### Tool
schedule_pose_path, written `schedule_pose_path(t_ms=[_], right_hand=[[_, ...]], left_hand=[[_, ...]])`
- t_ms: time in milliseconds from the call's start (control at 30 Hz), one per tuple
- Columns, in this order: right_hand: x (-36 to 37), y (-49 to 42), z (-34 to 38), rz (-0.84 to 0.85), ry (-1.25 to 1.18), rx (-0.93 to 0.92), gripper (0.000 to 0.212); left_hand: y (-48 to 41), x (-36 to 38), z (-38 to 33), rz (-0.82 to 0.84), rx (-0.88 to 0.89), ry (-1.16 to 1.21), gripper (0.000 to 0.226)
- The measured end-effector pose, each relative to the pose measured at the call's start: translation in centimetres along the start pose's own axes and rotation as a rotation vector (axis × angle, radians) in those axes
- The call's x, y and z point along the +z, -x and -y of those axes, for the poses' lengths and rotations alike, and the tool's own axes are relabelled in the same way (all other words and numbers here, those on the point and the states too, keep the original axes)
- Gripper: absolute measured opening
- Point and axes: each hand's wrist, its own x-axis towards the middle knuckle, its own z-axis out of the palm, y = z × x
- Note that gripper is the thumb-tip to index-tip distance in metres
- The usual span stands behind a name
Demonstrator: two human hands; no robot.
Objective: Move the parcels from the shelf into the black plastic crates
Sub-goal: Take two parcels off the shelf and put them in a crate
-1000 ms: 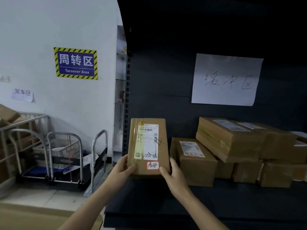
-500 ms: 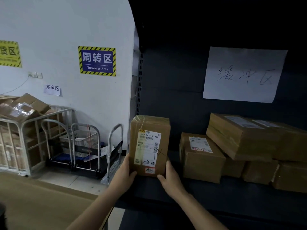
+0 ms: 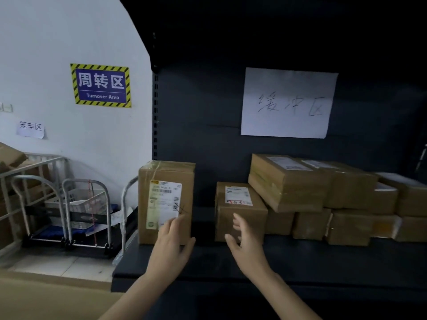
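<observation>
A tall brown parcel [image 3: 166, 199] with a white label stands upright at the left end of the dark shelf [image 3: 300, 262]. My left hand [image 3: 172, 245] is spread open in front of its lower face, fingertips at or near the cardboard, not gripping. My right hand [image 3: 245, 243] is open just in front of a smaller labelled parcel [image 3: 240, 211], which stands to the right of the tall one. Further right, several brown parcels [image 3: 300, 181] are stacked in two layers against the shelf back. No black crate is in view.
A white handwritten paper [image 3: 286, 102] hangs on the shelf's back panel. Left of the shelf, metal hand trolleys [image 3: 87, 215] stand by the white wall, with a wire cage holding cardboard boxes [image 3: 13, 169] at the far left. A brown cardboard surface [image 3: 46, 296] fills the bottom left.
Both hands held the tall parcel before; now it stands on the shelf and both hands are off it. My right hand has shifted right, towards the smaller parcel.
</observation>
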Motion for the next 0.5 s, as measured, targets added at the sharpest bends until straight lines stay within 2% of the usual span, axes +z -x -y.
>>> schedule_pose_path(t_ms=[233, 367, 500], right_hand=[[-6.3, 1.6, -1.8, -0.195, 0.055, 0.030, 0.051], [-10.8, 1.3, -2.0, -0.384, 0.051, 0.025, 0.048], [-15.6, -0.6, -2.3, -0.531, 0.104, 0.086, 0.049]], left_hand=[[-1.5, 3.4, -4.2, 0.092, 0.056, 0.069, 0.052], [-3.8, 4.9, -8.2, 0.099, 0.117, 0.156, 0.054], [-6.9, 6.6, -13.0, 0.141, 0.049, 0.261, 0.058]])
